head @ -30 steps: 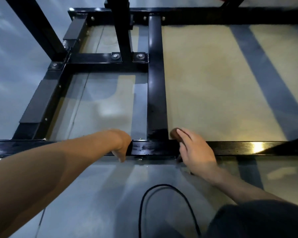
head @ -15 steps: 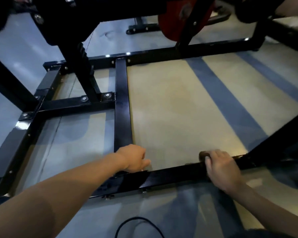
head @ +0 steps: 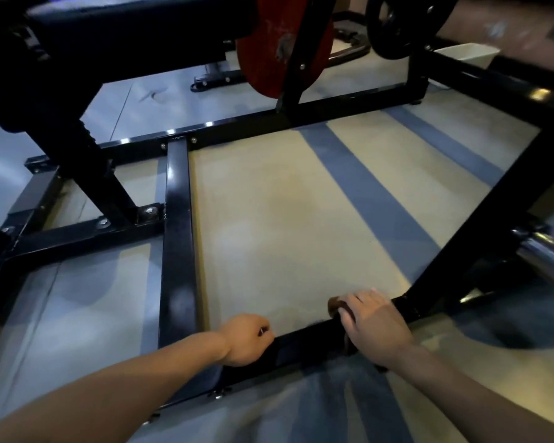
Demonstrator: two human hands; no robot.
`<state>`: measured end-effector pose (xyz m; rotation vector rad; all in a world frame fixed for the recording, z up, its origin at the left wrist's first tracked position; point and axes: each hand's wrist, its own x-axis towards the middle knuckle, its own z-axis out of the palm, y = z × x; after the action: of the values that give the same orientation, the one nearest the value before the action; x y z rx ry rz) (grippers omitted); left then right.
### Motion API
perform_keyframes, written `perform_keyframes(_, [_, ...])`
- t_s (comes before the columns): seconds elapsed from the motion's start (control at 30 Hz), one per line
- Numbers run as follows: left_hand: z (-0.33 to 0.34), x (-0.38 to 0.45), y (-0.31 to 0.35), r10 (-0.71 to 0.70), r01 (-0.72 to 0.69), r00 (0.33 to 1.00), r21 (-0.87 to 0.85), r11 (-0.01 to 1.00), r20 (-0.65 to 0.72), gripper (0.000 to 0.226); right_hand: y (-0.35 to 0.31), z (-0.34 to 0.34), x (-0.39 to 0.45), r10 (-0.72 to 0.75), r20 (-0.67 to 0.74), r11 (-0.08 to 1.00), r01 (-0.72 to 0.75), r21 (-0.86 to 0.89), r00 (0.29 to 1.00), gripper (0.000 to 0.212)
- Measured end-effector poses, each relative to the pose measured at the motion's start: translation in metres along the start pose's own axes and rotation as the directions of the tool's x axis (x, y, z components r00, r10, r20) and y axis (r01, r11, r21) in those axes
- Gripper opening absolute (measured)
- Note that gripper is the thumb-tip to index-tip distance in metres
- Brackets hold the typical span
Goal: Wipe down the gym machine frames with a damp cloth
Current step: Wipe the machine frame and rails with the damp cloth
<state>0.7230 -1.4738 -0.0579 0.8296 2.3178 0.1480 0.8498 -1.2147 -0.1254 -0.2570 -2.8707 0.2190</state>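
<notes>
While the right hand (head: pixel 376 321) presses a dark brown cloth (head: pixel 335 305) onto the near bar (head: pixel 301 342) of a black gym machine frame, its grip is curled over the cloth, which is mostly hidden beneath the palm. The left hand (head: pixel 245 340) rests on the same bar further left; its grip looks closed in a fist, though whether it clasps the bar cannot be told. Just right of the cloth, the bar meets a slanted black post (head: pixel 480 215), so a wipe carried rightward would likely jam knuckles into that joint. A chrome tube (head: pixel 544 257) juts in at the far right. Leftward, open bar lies between the hands. Bolt heads (head: pixel 219 392) under the near edge could snag the cloth.
</notes>
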Motion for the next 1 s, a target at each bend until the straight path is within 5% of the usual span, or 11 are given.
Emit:
perform_keyframes(0.23, [-0.006, 0.008, 0.013, -0.037, 0.037, 0.999, 0.034, 0.999, 0.012, 0.038, 0.018, -0.01, 0.002, 0.244, 0.121, 0.969, -0.236, -0.072, 0.962, 0.034])
perform_keyframes(0.43, [-0.004, 0.012, 0.025, -0.045, 0.044, 0.999, 0.033, 0.998, 0.028, 0.038, 0.005, -0.015, -0.01, -0.125, 0.123, 0.992, 0.12, 0.05, 0.985, 0.043])
perform_keyframes(0.53, [-0.008, 0.01, 0.026, -0.047, 0.046, 0.998, 0.021, 0.999, 0.053, 0.037, 0.036, -0.018, -0.002, -0.176, 0.057, 0.974, 0.182, -0.131, 0.983, 0.026])
perform_keyframes(0.6, [-0.01, 0.01, 0.026, -0.044, 0.044, 0.998, 0.008, 0.999, 0.048, 0.035, 0.052, -0.03, 0.005, -0.029, 0.124, 0.971, 0.058, -0.234, 0.992, 0.022])
perform_keyframes(0.73, [-0.016, 0.008, 0.036, -0.013, 0.013, 0.999, -0.018, 1.0, 0.036, 0.033, 0.026, -0.047, 0.003, 0.231, 0.361, 0.933, -0.1, -0.346, 0.903, 0.043])
perform_keyframes(0.83, [-0.023, 0.011, 0.044, 0.005, -0.009, 0.999, -0.108, 0.994, -0.034, 0.03, 0.01, -0.056, 0.007, 0.382, 0.263, 0.923, -0.382, -0.052, 0.886, 0.036])
perform_keyframes(0.87, [-0.027, 0.012, 0.046, 0.007, -0.017, 0.998, -0.147, 0.989, -0.068, 0.028, 0.006, -0.065, 0.011, 0.465, 0.27, 0.825, -0.524, 0.214, 0.843, 0.031])
perform_keyframes(0.9, [-0.031, 0.014, 0.048, 0.007, -0.027, 0.995, -0.191, 0.981, -0.102, 0.027, 0.004, -0.072, 0.017, 0.535, 0.342, 0.588, -0.631, 0.507, 0.773, 0.029])
perform_keyframes(0.93, [-0.037, 0.016, 0.049, 0.007, -0.04, 0.991, -0.246, 0.969, -0.136, 0.026, 0.0, -0.082, 0.024, 0.551, 0.461, 0.24, -0.661, 0.711, 0.696, 0.03])
perform_keyframes(1.0, [-0.051, 0.016, 0.054, -0.004, -0.072, 0.981, -0.387, 0.919, -0.194, 0.022, -0.011, -0.102, 0.037, 0.397, 0.687, -0.373, -0.577, 0.727, 0.609, 0.032])
